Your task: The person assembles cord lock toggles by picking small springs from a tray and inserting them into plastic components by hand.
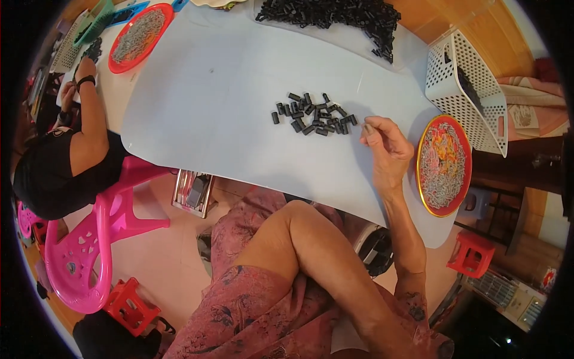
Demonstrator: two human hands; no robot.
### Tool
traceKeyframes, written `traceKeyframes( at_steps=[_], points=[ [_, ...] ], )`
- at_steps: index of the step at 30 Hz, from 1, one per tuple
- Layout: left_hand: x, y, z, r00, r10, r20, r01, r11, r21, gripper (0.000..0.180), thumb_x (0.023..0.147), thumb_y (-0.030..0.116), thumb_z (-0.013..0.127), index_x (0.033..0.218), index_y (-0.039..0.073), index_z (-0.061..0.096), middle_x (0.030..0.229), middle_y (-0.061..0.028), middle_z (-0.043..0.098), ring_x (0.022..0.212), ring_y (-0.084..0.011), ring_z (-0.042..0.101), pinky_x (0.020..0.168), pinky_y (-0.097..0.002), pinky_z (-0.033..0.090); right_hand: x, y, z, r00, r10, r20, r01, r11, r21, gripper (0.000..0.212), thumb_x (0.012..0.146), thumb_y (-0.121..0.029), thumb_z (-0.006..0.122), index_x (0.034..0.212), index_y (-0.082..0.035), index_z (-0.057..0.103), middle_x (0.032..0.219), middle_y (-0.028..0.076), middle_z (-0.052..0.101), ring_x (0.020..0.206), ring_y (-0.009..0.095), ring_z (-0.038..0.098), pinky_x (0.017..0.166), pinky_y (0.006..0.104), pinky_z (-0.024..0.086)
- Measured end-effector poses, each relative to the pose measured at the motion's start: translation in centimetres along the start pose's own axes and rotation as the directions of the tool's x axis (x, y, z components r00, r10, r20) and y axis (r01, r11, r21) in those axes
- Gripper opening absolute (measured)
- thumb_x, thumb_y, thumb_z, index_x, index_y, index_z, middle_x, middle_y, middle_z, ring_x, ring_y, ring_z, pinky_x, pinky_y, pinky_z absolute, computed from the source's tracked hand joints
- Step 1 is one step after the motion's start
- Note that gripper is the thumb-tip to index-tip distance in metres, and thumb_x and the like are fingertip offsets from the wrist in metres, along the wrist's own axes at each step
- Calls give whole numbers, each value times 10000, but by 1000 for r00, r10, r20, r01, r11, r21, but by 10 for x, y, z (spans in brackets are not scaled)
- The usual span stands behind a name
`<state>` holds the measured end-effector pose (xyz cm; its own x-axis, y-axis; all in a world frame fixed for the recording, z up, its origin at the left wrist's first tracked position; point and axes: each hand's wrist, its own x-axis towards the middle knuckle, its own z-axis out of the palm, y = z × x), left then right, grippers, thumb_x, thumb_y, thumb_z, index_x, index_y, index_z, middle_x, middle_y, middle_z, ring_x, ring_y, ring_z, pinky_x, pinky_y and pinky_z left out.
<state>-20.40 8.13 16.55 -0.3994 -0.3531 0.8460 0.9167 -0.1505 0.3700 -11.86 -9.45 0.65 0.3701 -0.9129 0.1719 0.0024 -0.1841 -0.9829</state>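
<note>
My right hand (pixel 387 146) is above the right part of the pale table (pixel 197 96), thumb and fingertips pinched together. Something small and greyish seems to be between them, too small to make out. Just left of the fingertips lies a loose pile of small black cylindrical plastic parts (pixel 311 113). To the right of the hand stands a red round tray (pixel 420 173) with a yellow rim, holding many small silvery screw-like pieces and a yellow-orange patch. My left hand is not in view.
A clear container of black parts (pixel 335 13) stands at the far edge. A white perforated basket (pixel 490 102) is at right. At left, a person in black (pixel 66 161) works beside another red tray (pixel 113 60). Pink chair (pixel 101 257) and red stools (pixel 128 305) stand below.
</note>
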Motion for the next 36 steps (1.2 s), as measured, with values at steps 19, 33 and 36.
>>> traceKeyframes(
  at_steps=[19, 33, 36],
  points=[
    [-28, 33, 3, 995, 77, 56, -72, 994, -83, 291, 885, 253, 570, 918, -36, 568, 880, -223, 524, 829, -385, 531, 700, -457, 425, 0, 2, -3, 999, -13, 50, 10, 998, 59, 154, 854, 45, 594, 1001, 41, 640, 884, 48, 623, 740, 89, 571, 679, 219, 474],
    [-59, 108, -24, 985, 141, 102, -133, 987, -85, 320, 887, 279, 570, 896, -41, 562, 860, -227, 515, 820, -395, 521, 697, -468, 414, 1, 2, 0, 1000, 12, 17, -13, 998, 54, 157, 858, 14, 598, 1003, 44, 648, 861, 37, 631, 738, 87, 573, 699, 222, 481],
    [-60, 105, -24, 984, 159, 81, -150, 983, -108, 331, 889, 288, 566, 887, -43, 556, 845, -222, 515, 809, -386, 520, 695, -464, 411, 1, 3, -6, 1000, -1, 2, 1, 999, 39, 154, 858, 11, 603, 1001, 44, 650, 868, 38, 634, 735, 88, 573, 696, 224, 481]
  ],
)
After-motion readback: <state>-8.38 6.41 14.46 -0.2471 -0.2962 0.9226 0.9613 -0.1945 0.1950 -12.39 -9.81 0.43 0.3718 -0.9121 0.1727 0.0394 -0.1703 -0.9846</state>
